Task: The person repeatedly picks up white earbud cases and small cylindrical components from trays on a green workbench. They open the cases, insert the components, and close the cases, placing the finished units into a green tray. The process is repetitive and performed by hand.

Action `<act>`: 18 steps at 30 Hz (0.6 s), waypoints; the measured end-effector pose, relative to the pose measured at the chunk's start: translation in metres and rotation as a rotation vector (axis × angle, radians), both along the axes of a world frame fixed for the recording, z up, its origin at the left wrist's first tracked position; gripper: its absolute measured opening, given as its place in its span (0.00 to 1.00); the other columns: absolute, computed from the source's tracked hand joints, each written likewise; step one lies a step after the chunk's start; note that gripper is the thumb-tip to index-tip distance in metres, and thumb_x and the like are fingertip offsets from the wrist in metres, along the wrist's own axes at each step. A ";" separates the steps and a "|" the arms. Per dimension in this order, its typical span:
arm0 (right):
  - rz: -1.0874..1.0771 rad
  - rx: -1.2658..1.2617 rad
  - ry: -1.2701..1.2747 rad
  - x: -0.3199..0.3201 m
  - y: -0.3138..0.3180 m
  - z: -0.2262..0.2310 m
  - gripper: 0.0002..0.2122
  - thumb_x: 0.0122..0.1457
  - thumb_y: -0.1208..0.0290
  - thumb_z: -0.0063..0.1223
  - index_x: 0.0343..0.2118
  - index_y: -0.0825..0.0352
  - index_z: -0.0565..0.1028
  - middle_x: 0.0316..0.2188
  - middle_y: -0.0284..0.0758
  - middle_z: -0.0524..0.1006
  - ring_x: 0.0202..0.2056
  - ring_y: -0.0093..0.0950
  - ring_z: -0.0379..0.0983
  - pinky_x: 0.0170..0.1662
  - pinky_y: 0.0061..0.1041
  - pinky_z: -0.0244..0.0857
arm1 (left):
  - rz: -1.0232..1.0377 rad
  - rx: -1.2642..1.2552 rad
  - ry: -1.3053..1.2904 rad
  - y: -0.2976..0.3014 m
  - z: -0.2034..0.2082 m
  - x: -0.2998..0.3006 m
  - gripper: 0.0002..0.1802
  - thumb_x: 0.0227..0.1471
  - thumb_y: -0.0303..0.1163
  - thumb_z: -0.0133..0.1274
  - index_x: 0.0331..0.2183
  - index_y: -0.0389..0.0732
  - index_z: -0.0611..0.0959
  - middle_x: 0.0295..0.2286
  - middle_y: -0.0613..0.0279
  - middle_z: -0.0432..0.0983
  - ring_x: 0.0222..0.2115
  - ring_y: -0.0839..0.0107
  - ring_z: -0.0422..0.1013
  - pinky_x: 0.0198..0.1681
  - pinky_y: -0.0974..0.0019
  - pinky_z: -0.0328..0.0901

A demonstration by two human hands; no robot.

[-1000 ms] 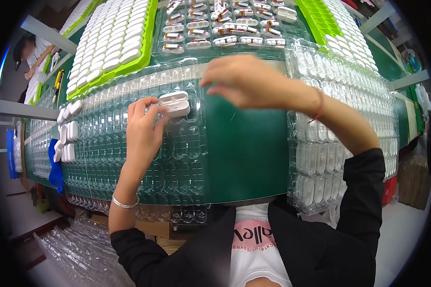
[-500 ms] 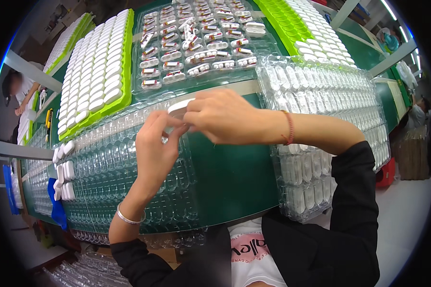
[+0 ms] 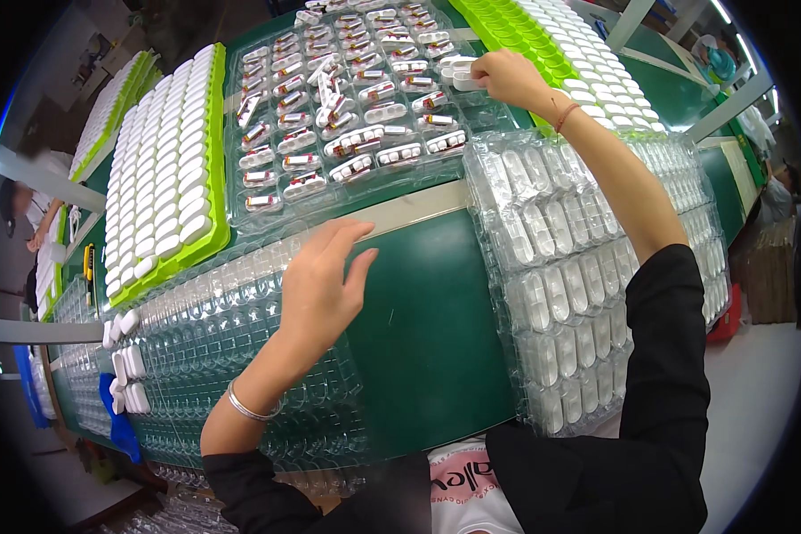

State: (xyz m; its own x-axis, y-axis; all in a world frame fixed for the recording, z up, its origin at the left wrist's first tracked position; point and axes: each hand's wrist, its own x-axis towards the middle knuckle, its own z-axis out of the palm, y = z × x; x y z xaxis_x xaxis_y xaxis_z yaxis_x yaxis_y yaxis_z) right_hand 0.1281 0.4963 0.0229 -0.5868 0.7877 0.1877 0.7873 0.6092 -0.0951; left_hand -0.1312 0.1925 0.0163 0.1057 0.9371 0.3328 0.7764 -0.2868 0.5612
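My right hand [image 3: 511,78] reaches to the far right corner of a clear plastic tray, its fingers closed on the end of a white oval shell [image 3: 468,82]. Another white oval shell [image 3: 452,64] lies right beside it. My left hand [image 3: 322,283] hovers above the clear moulded trays, fingers apart and nothing in them. In the far clear tray [image 3: 233,200], several white oval cases hold small parts with red and dark markings [image 3: 354,142]. Some loose marked parts [image 3: 329,89] are heaped on top of them.
Green trays with rows of white oval covers [image 3: 156,169] stand at the left and far right [image 3: 609,93]. Stacked clear trays with white shells [image 3: 551,231] sit at right. Loose white pieces [image 3: 129,363] and a blue cloth [image 3: 120,423] lie at left. A person [image 3: 40,209] works beyond.
My hands have parted. The right one moved away and to the right, to the shells at the tray's corner; the left one stayed near, its fingers now free of the white piece. The view shifted slightly.
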 end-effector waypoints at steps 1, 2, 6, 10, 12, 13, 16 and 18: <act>-0.019 -0.034 -0.030 -0.001 0.003 -0.004 0.06 0.48 0.76 0.55 0.30 0.63 0.80 0.30 0.43 0.79 0.36 0.44 0.76 0.37 0.39 0.69 | 0.014 -0.021 -0.018 0.001 0.000 -0.003 0.14 0.48 0.22 0.58 0.41 0.39 0.81 0.38 0.60 0.78 0.30 0.70 0.74 0.29 0.70 0.67; -0.004 -0.035 -0.037 0.000 0.004 -0.009 0.06 0.48 0.76 0.55 0.30 0.63 0.80 0.29 0.43 0.79 0.35 0.44 0.76 0.37 0.39 0.69 | 0.027 -0.042 -0.037 0.003 0.002 -0.005 0.13 0.49 0.22 0.58 0.40 0.39 0.81 0.36 0.61 0.78 0.29 0.70 0.74 0.28 0.70 0.67; 0.038 -0.035 -0.053 0.007 0.001 -0.021 0.06 0.49 0.76 0.56 0.30 0.65 0.80 0.29 0.43 0.80 0.33 0.43 0.76 0.37 0.38 0.69 | 0.062 -0.092 -0.082 0.019 0.006 -0.012 0.09 0.50 0.24 0.58 0.37 0.39 0.82 0.32 0.61 0.80 0.27 0.71 0.74 0.27 0.71 0.65; 0.062 -0.068 -0.002 0.013 -0.015 -0.001 0.07 0.52 0.74 0.56 0.33 0.67 0.81 0.30 0.43 0.80 0.33 0.42 0.77 0.38 0.37 0.69 | 0.170 0.030 0.039 0.079 0.008 -0.027 0.09 0.50 0.32 0.57 0.35 0.39 0.82 0.31 0.55 0.80 0.28 0.59 0.76 0.31 0.59 0.67; 0.120 -0.038 0.118 0.020 -0.041 0.019 0.07 0.54 0.72 0.54 0.34 0.66 0.80 0.29 0.43 0.80 0.32 0.43 0.77 0.37 0.37 0.69 | 0.232 0.148 0.134 0.129 -0.008 -0.044 0.12 0.49 0.35 0.59 0.34 0.39 0.82 0.34 0.52 0.80 0.32 0.56 0.76 0.34 0.56 0.68; 0.145 -0.017 0.177 0.025 -0.058 0.032 0.08 0.55 0.71 0.52 0.34 0.66 0.80 0.29 0.43 0.80 0.32 0.43 0.77 0.37 0.37 0.69 | 0.264 0.203 0.209 0.151 -0.013 -0.048 0.13 0.48 0.37 0.60 0.34 0.39 0.82 0.35 0.51 0.79 0.34 0.55 0.76 0.36 0.54 0.68; 0.160 -0.124 0.201 0.048 -0.125 0.073 0.07 0.56 0.70 0.55 0.34 0.67 0.80 0.28 0.41 0.81 0.31 0.40 0.77 0.36 0.33 0.69 | 0.398 -0.054 0.336 0.187 -0.017 -0.041 0.17 0.44 0.39 0.61 0.35 0.39 0.82 0.36 0.49 0.79 0.39 0.53 0.75 0.42 0.53 0.69; 0.174 -0.117 0.185 0.070 -0.165 0.084 0.07 0.55 0.71 0.57 0.33 0.68 0.81 0.28 0.40 0.81 0.30 0.36 0.78 0.35 0.30 0.69 | 0.395 -0.031 0.320 0.205 -0.031 -0.050 0.19 0.43 0.40 0.62 0.37 0.38 0.82 0.35 0.48 0.79 0.40 0.52 0.75 0.44 0.53 0.69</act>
